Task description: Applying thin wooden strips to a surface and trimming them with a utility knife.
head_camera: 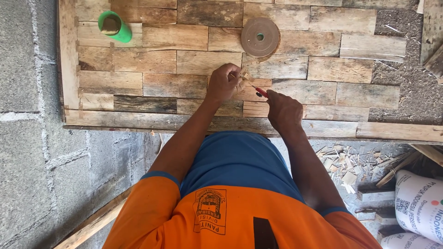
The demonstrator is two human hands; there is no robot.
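Hands meet over a wooden panel [184, 64] made of many short planks fitted side by side like bricks. The left hand [224, 83] is curled shut and pinches a small pale wood piece [244, 75] between thumb and fingers, holding it just above the planks, so it seems to keep the bit steady. The right hand [284, 110] is closed in a fist around a tool with a red handle [261, 91]; its thin tip points at the small wood piece, and it looks like a little knife or pick, but I cannot tell which. The two hands sit near each other, so the tool can reach the bit of wood. One flat brown roll [260, 37], maybe tape or sanding strip, lies on the panel above the hands, close by but not touching them. One green cup [114, 26] stands far off at the top left corner, out of the way. The panel leans or lies against a grey block wall [27, 138]. Many wood chips [346, 161] lie on the ground at the right, too many to count. Two white sacks [420, 203] rest at the lower right. The person wears one orange shirt [230, 216] with blue on it.
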